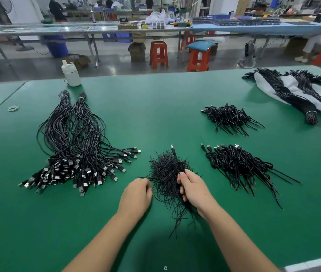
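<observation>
While the right hand (193, 187) grips the cable (174, 152) above the ties (163, 173) on the counter (155, 114), the left hand (138, 193), curled at their edge, hold unclear, should draw one tie only.

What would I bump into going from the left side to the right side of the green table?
Rubber bands → tied bundles of plug cables → left hand → right hand gripping a cable → near pile of coiled cables → white bag.
</observation>
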A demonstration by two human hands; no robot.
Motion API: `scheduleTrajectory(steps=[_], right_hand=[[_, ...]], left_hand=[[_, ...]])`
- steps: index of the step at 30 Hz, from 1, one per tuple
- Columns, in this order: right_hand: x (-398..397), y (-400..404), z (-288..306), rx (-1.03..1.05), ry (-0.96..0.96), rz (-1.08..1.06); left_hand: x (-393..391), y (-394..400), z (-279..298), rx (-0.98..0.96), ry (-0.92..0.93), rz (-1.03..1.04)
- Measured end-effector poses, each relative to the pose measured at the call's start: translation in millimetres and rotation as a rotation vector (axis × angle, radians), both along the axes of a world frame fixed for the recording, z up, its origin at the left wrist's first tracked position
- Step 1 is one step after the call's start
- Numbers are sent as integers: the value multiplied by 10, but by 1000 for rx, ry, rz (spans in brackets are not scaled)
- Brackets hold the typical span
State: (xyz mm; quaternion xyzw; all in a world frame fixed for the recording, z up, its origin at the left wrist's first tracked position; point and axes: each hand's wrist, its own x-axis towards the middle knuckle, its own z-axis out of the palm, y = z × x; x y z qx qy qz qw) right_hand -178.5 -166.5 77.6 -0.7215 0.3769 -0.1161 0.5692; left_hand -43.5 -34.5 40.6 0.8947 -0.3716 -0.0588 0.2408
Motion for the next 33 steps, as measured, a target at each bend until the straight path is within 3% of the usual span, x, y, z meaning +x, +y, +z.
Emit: scheduleTrajectory(steps=[6, 12, 15, 20, 25, 30, 33], right_hand=[[1, 50, 36, 41, -108, 74], [47, 234, 136, -13, -154, 284], [85, 301, 155, -20, -157, 317], [113, 326, 121, -6, -149, 292], [123, 288, 57, 9, -152, 233], [141, 294, 35, -27, -127, 180], [138, 303, 92, 88, -161, 160]], left_hand=[[80, 191, 142, 5, 92, 30], [8, 161, 425, -428, 427, 238], [-123, 105, 513, -531, 562, 146], [-188, 62, 519, -531, 553, 69], [-184, 109, 492, -446, 328, -30], [-173, 165, 511, -294, -400, -323], [-102, 177, 561, -296, -662, -440]])
